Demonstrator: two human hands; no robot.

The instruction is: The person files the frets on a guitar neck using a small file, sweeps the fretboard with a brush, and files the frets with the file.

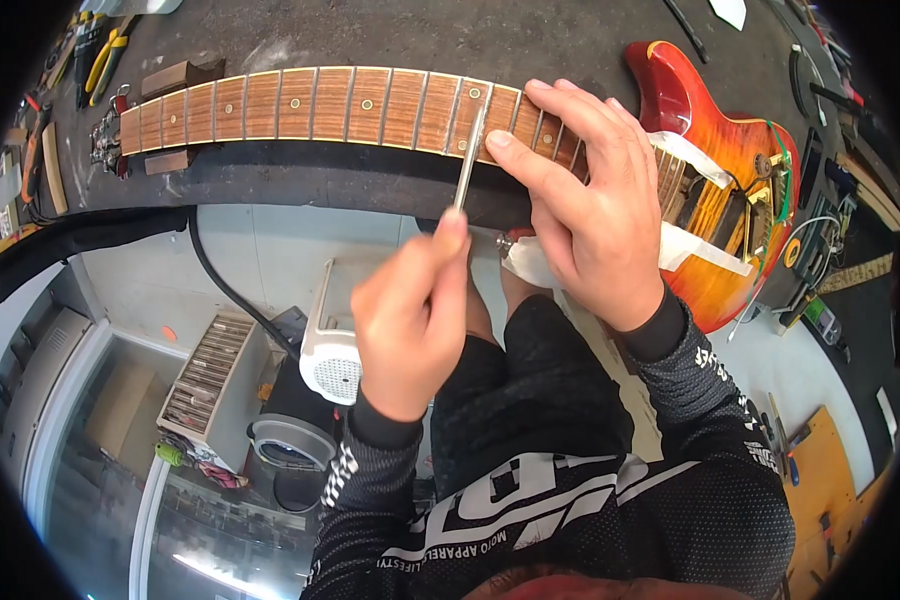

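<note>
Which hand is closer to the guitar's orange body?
Right. The right hand rests on the fretboard, just beside the orange body. The left hand is farther away, holding a thin metal tool.

The left hand (410,310), slightly blurred, is closed in a grip, its fingers curled in and the fingertips at its upper end pinched together. The right hand (602,190) lies farther forward and to the right of it, apart from it, palm down, fingers reaching forward and slightly bent. Its thumb (535,170) stretches out toward the left, clear of the index finger (575,112). Both arms come forward from the torso, dark sleeves reaching the wrists.
</note>
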